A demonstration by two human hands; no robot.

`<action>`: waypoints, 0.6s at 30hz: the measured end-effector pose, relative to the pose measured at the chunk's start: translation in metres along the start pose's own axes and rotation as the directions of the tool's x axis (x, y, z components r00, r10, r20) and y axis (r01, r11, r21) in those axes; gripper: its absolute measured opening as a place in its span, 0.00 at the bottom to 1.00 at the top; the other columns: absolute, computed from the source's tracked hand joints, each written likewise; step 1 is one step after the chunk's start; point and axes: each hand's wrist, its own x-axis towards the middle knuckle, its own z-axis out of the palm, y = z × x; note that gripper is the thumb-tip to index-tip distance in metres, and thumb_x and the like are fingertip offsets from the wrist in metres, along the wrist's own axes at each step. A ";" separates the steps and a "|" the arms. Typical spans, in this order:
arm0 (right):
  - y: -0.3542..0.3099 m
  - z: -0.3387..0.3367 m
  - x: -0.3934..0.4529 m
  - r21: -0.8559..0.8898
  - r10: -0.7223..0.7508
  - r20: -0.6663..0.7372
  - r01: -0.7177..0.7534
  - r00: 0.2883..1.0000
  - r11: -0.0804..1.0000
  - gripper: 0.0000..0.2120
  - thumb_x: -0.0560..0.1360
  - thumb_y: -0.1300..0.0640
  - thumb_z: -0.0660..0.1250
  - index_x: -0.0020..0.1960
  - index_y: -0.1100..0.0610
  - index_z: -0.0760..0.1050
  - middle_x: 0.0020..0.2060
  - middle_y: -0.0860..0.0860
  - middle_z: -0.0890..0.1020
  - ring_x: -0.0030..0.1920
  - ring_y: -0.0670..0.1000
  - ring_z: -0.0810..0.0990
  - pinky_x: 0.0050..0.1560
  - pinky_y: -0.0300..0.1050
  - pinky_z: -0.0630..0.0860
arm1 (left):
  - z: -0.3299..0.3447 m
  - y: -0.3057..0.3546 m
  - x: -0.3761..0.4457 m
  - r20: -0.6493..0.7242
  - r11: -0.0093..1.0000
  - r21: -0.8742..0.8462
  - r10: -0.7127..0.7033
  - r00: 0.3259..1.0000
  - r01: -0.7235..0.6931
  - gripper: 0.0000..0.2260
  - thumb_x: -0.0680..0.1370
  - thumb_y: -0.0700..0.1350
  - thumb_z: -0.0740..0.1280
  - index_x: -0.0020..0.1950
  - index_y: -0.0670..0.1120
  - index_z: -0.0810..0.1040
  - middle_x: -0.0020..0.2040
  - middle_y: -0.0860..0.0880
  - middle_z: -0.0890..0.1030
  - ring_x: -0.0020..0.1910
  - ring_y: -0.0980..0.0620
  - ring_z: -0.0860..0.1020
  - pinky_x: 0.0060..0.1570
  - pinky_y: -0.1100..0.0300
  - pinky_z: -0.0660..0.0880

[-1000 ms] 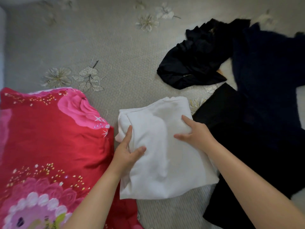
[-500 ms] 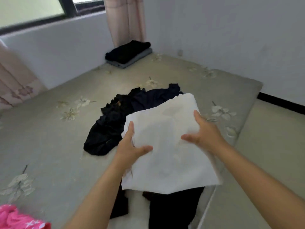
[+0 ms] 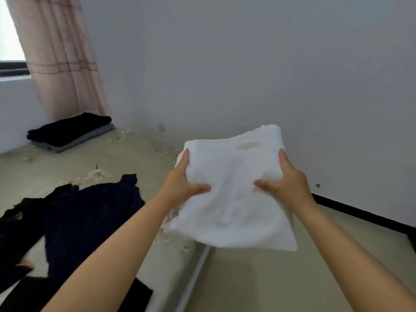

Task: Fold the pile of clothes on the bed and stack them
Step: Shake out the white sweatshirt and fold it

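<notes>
Lighting: soft daylight reaches you from the window (image 3: 9,34) at upper left, blown out to plain white. Wall (image 3: 247,64): evenly lit, greyish, no hard shadows. Dark clothes (image 3: 74,221): underexposed, folds barely readable. White garment (image 3: 234,194): bright, detail washed out. Sharpness: your whole view is soft, with motion blur. Distortion: wide-angle bending stretches your forearms toward the lower corners.

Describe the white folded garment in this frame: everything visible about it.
The white garment looks like soft, thick cloth, folded into a rough rectangle with a faint yellowish mark near its far edge. It is held in the air, tilted, past the bed's edge. The left hand and right hand grip its sides, thumbs on top. Nothing else touches it.
</notes>
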 end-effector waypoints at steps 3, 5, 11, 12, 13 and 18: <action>0.027 -0.038 0.035 0.024 0.006 -0.081 -0.004 0.997 1.000 0.47 0.68 0.51 0.73 0.76 0.53 0.48 0.66 0.59 0.70 0.65 0.57 0.68 0.56 0.41 0.64 | 0.039 0.025 0.050 0.007 0.996 0.013 0.093 0.996 -0.093 0.49 0.66 0.45 0.77 0.76 0.51 0.46 0.74 0.52 0.59 0.71 0.52 0.61 0.58 0.67 0.59; 0.044 -0.056 0.063 0.029 0.002 -0.117 0.002 0.993 1.000 0.46 0.68 0.51 0.73 0.76 0.53 0.48 0.66 0.58 0.69 0.65 0.56 0.69 0.56 0.40 0.64 | 0.062 0.039 0.085 0.022 0.991 0.021 0.132 0.991 -0.133 0.49 0.66 0.45 0.76 0.76 0.51 0.46 0.74 0.52 0.59 0.71 0.52 0.60 0.56 0.69 0.58; 0.078 -0.092 0.186 -0.040 -0.012 -0.195 0.005 0.981 0.999 0.46 0.69 0.49 0.72 0.76 0.53 0.46 0.68 0.58 0.67 0.67 0.56 0.67 0.58 0.40 0.63 | 0.105 0.068 0.225 0.046 0.973 0.042 0.226 0.973 -0.228 0.49 0.67 0.47 0.76 0.76 0.51 0.46 0.74 0.50 0.60 0.72 0.51 0.60 0.58 0.67 0.59; 0.082 -0.097 0.212 -0.049 -0.009 -0.209 -0.001 0.978 0.999 0.46 0.69 0.48 0.72 0.76 0.54 0.46 0.68 0.58 0.67 0.66 0.56 0.67 0.58 0.39 0.63 | 0.111 0.074 0.252 0.051 0.970 0.048 0.237 0.970 -0.240 0.48 0.67 0.47 0.76 0.76 0.51 0.46 0.74 0.50 0.60 0.72 0.50 0.60 0.60 0.65 0.59; 0.086 -0.103 0.237 -0.055 0.000 -0.219 -0.013 0.976 0.998 0.46 0.69 0.48 0.72 0.76 0.54 0.46 0.68 0.58 0.67 0.66 0.56 0.67 0.58 0.40 0.63 | 0.116 0.081 0.280 0.059 0.967 0.056 0.244 0.968 -0.247 0.48 0.67 0.47 0.76 0.76 0.51 0.46 0.74 0.49 0.61 0.72 0.50 0.61 0.61 0.63 0.60; 0.109 -0.130 0.360 -0.083 0.025 -0.248 -0.047 0.968 0.995 0.47 0.69 0.47 0.72 0.76 0.54 0.45 0.68 0.58 0.67 0.66 0.57 0.67 0.58 0.41 0.64 | 0.144 0.111 0.408 0.090 0.954 0.054 0.288 0.953 -0.294 0.48 0.67 0.47 0.76 0.76 0.51 0.46 0.73 0.48 0.61 0.71 0.49 0.62 0.63 0.62 0.60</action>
